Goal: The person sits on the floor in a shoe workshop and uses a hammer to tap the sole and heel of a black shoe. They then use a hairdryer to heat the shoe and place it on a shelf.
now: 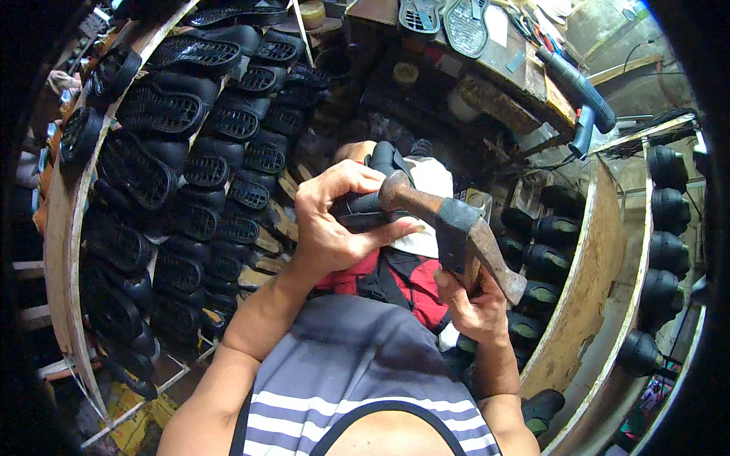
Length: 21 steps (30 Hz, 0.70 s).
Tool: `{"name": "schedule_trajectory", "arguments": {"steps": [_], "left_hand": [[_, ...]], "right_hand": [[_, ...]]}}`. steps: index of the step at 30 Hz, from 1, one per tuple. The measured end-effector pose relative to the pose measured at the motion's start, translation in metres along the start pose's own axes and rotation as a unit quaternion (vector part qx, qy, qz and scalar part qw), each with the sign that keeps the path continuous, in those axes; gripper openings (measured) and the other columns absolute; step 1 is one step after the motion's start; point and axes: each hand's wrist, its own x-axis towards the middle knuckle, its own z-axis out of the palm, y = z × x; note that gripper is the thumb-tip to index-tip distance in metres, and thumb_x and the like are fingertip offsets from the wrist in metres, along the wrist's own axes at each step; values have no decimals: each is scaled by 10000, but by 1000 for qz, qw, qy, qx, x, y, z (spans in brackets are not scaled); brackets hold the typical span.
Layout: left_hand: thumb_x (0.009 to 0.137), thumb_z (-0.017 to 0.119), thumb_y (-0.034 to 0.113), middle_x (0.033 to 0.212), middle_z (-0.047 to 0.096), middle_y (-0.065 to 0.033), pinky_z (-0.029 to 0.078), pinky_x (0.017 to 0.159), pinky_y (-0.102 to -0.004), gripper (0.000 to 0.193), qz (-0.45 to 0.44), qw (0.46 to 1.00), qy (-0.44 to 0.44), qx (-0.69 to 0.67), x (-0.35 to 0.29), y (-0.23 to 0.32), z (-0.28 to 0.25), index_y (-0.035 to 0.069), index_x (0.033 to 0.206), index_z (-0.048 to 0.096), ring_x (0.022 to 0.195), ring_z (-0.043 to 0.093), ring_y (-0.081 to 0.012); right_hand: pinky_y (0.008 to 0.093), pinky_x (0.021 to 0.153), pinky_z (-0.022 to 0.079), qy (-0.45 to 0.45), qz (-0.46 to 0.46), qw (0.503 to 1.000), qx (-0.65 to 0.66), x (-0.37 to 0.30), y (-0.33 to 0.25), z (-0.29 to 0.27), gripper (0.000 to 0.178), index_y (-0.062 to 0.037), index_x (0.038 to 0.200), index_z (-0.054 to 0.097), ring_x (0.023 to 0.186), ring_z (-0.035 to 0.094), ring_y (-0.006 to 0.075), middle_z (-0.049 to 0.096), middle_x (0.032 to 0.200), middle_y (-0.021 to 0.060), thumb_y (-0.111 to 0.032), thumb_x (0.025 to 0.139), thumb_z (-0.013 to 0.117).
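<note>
My left hand (327, 209) is closed around a black shoe (357, 207) over my lap, with the thumb along its near side. Much of the shoe is hidden by my fingers and by the hammer. In my right hand (477, 308) is a hammer (437, 205), gripped just below its head. The head is rusty metal with a dark wrapped middle and a round face at its left end. That face overlaps the shoe in this view; whether the two touch, I cannot tell. The hammer's handle is mostly hidden by its head and my hand.
On the left, a wooden rack (65, 251) carries rows of black shoes with their soles outward. More black shoes fill the shelves at right, beside a wooden panel (582, 281). A worktable (525, 76) ahead holds clear soles (465, 29) and a heat gun (578, 91).
</note>
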Motion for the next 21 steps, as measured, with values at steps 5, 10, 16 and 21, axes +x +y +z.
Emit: {"name": "schedule_trajectory", "arguments": {"steps": [5,10,16,21], "left_hand": [[691,1053,182,1000,780,-144,591,878,-362,432,3,1000,23,-16,1,-3,0,28,931,728,935,748,-204],[671,1056,160,1068,781,-159,578,1003,-425,536,-52,998,6,-46,-12,-29,-9,34,1062,712,1049,750,-253],[728,1033,268,1230,763,-149,563,1047,-388,641,1,988,135,-76,-30,-50,-12,-5,1214,716,1156,719,-233],[694,1037,352,1003,820,-128,615,846,-329,466,-79,996,-17,37,26,19,-25,21,914,793,882,786,-209]], "right_hand": [[274,562,505,88,60,993,60,-6,5,2,355,32,1338,595,635,609,93,643,819,28,-89,1031,727],[270,532,498,134,130,980,69,6,11,-2,365,-13,1368,595,607,596,92,631,781,16,-81,1033,722],[267,482,480,191,163,961,115,11,16,-16,261,7,1301,606,548,586,98,602,769,4,-112,1077,667],[276,459,471,249,184,940,144,-11,26,-23,327,-6,1359,600,499,529,114,562,711,23,-189,1093,648]]}}
